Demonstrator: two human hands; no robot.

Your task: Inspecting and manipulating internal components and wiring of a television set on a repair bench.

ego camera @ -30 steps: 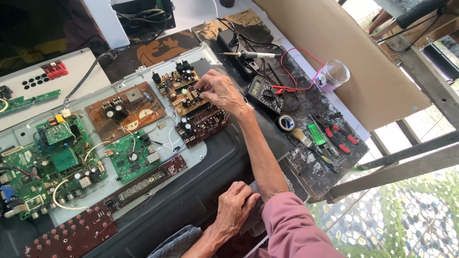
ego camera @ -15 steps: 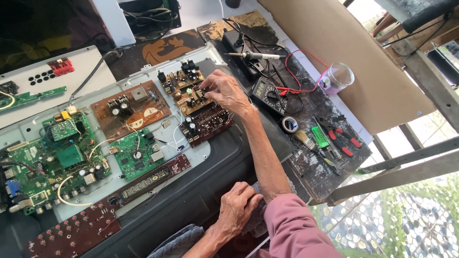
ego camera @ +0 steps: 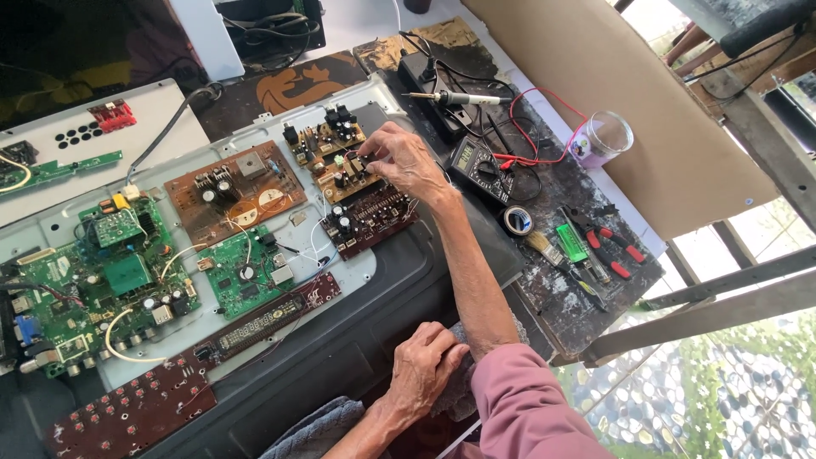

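My right hand reaches out over a tan circuit board that lies on a grey metal chassis. Its fingertips are pinched together on a small part near the middle of that board. A dark brown board with black capacitors lies just below the hand. My left hand is curled into a loose fist near my body and rests by a grey cloth at the chassis's near edge. Nothing shows inside that fist.
Several more boards lie to the left: a brown one, green ones, a long keypad board. On the dark bench to the right are a soldering iron, multimeter, tape roll, brush, red-handled pliers and a plastic cup.
My right hand stays on the tan board with only small finger movement. The left fist has not moved. The view has shifted slightly.
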